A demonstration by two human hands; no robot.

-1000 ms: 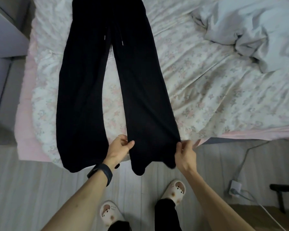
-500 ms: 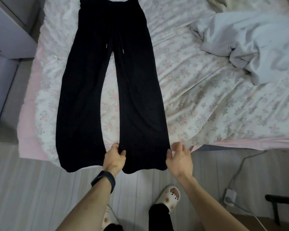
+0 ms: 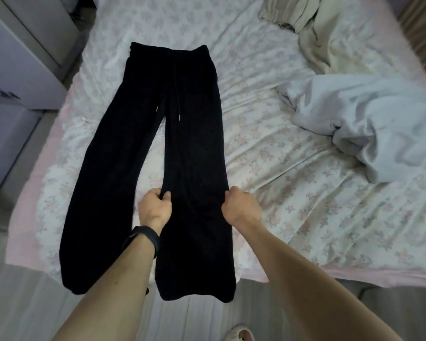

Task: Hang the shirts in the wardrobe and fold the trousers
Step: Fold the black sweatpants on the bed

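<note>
Head view | black trousers (image 3: 182,143) lie flat on the floral bed sheet (image 3: 280,156), waistband far, drawstring ends loose, hems hanging over the near edge | left hand (image 3: 155,207), fingers curled, pinches the right-side leg's inner edge | right hand (image 3: 241,207) grips its outer edge | crumpled pale garment (image 3: 379,124) lies well apart

Head view, steeply down over bed (image 3: 280,148)

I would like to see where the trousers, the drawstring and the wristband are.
trousers (image 3: 192,153), head view, midway down one leg.
drawstring (image 3: 179,117), head view, on a metal tip of the cord.
wristband (image 3: 143,238), head view, on the middle of the band.
</note>
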